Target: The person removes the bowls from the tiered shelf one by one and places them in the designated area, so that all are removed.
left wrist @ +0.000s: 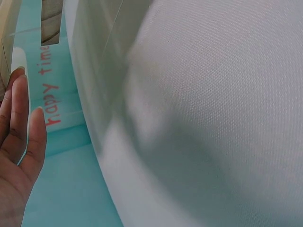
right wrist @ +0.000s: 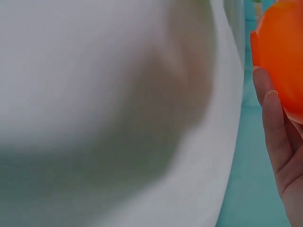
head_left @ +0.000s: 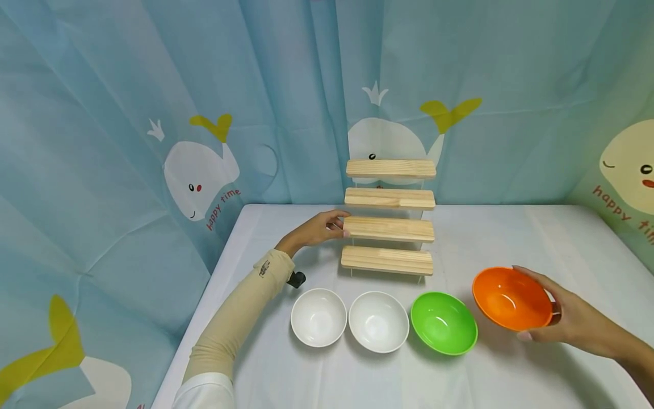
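Observation:
My right hand (head_left: 567,318) grips an orange bowl (head_left: 511,298) by its right side, thumb near the front and fingers round the back. The bowl is tilted and held above the table, its underside showing in the right wrist view, where the fingertips (right wrist: 271,101) press against it. At the far side, my left hand (head_left: 317,228) holds the left end of a board on a four-tier wooden shelf (head_left: 388,229), second tier from the bottom. In the left wrist view its fingers reach up to the board's edge (left wrist: 5,47).
In front of the shelf stand two white bowls (head_left: 319,318) and a green bowl (head_left: 443,324) in a row, openings up. A white cloth covers the table (head_left: 265,363). Blue curtains (head_left: 286,85) with printed whales hang behind it and at both sides.

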Tool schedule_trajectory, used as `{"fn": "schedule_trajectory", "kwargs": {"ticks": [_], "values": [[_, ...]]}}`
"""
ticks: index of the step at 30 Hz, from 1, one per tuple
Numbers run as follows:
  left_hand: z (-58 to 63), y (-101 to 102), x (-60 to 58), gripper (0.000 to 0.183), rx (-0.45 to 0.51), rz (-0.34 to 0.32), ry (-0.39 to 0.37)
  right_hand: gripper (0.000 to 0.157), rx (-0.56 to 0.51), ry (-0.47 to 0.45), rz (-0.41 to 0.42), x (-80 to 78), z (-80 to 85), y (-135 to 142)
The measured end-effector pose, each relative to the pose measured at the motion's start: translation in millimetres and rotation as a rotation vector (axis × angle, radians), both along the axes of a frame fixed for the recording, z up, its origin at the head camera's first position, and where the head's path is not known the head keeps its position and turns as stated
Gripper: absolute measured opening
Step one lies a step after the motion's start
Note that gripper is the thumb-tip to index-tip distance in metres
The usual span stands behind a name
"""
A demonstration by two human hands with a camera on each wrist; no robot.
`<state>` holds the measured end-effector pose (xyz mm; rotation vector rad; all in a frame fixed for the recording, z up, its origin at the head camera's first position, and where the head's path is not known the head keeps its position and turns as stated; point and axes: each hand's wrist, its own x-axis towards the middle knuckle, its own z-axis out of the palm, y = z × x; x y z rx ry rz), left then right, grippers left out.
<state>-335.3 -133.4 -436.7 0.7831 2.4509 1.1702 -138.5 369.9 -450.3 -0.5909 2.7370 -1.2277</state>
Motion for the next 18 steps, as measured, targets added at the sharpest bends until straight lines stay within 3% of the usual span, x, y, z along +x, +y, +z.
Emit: {"fn": "schedule_trajectory", "kwargs": {"ticks": [9,18], "values": [[0.8,-0.3,0.0,0.059,-0.003,-0.003,0.005,0.109,0.018,-0.005,0.014,8.4,-18.2,5.9],[-0.4,-1.3,-1.3,0.060,0.000,-0.004,0.001,0.101,0.027,-0.110,0.019,11.2,-29.0,5.4]]}}
